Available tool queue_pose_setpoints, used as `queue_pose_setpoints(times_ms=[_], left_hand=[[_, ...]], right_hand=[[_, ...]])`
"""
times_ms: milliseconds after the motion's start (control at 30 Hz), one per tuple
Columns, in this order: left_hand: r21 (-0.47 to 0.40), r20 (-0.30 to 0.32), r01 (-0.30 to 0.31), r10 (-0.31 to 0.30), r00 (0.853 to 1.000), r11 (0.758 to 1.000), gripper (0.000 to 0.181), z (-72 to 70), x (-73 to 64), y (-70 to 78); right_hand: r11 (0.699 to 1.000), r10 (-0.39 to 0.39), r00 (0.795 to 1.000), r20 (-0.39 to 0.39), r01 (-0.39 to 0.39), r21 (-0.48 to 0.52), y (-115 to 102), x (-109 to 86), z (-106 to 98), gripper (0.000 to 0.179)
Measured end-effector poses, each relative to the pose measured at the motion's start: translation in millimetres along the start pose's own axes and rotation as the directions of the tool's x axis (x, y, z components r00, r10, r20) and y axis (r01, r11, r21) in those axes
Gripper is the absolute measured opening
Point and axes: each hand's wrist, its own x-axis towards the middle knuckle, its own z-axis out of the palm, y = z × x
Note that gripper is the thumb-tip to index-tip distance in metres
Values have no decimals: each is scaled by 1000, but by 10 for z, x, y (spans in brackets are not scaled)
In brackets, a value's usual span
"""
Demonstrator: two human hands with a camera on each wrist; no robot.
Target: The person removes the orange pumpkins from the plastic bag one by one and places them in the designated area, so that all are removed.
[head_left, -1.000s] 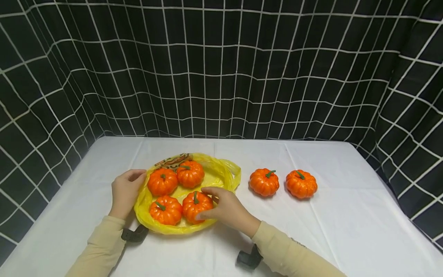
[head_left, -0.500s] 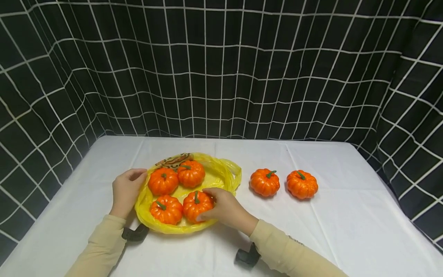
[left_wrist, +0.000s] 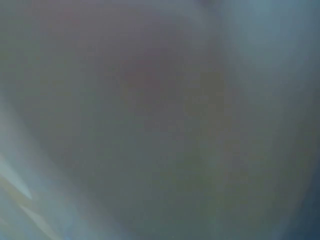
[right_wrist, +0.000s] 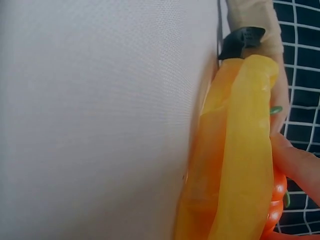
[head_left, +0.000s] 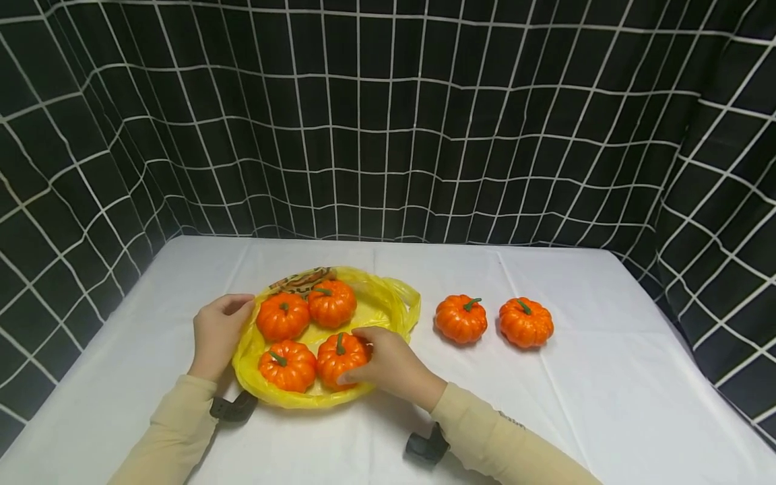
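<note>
A yellow plastic bag (head_left: 315, 399) lies with its mouth spread wide on the white table. Several small orange pumpkins with green stems sit inside it, among them the front-right pumpkin (head_left: 339, 362), the front-left pumpkin (head_left: 288, 366), and two behind. My right hand (head_left: 388, 364) reaches over the bag's right rim and grips the front-right pumpkin between thumb and fingers. At the left rim, my left hand (head_left: 219, 335) holds the plastic; its fingertips are partly hidden. In the right wrist view, the bag's side (right_wrist: 245, 150) covers much of the pumpkins. The left wrist view is too blurred to read.
Two more pumpkins stand on the table right of the bag: a nearer one (head_left: 461, 319) and another (head_left: 525, 323) farther right. Black cloth with a white grid (head_left: 400, 135) hangs behind the table and at both sides.
My right hand has drawn in slightly to the left, its thumb and fingers settling closer around the front-right pumpkin. The left hand and the pumpkins stay in place.
</note>
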Motion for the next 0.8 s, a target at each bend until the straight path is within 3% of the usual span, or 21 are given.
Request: queue_pose_setpoints(times_ms=[367, 600, 800], left_hand=[[-3, 10, -1, 1, 1000, 1000, 31, 1, -1, 22], [-9, -2, -7, 7, 1000, 1000, 30, 8, 2, 23], [-4, -13, -14, 14, 1000, 1000, 29, -1, -7, 26]], right_hand=[[1000, 9, 998, -57, -8, 21, 28, 6, -26, 76], [982, 46, 987, -151, -17, 190, 37, -65, -174, 69], [969, 88, 973, -213, -34, 245, 74, -163, -341, 69]])
